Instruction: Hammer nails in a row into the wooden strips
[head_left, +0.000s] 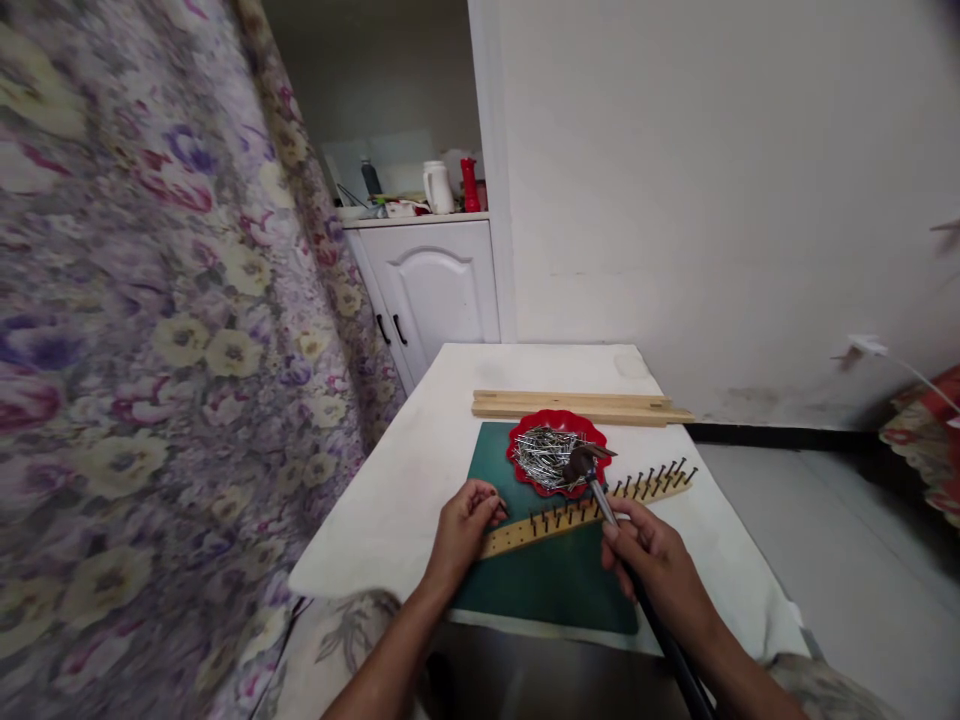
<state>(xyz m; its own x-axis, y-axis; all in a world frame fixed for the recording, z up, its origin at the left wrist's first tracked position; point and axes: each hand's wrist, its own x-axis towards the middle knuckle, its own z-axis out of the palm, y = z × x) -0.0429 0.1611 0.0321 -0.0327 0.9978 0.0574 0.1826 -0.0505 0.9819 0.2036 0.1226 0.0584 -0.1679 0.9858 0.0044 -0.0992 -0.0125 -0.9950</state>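
White tabletop (390, 500), lower centre: green mat (555, 585) lies under your wooden strip (495, 544). Your right hand (651, 548), closed, grasps the hammer (598, 492) — your left hand (466, 520) pinches what looks like a nail (502, 506). Dark nails (557, 517) stand right of bare holes (510, 536) — nailing judged in hand; next move calls for steady aim.

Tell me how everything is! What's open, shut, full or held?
Red dish: full of silver nails
Wooden strip: dark nails stuck in it, except at its left end
Hammer: held, its head over the red dish
Right hand: closed round the hammer
Left hand: curled, its grip unclear
Cabinet doors: shut
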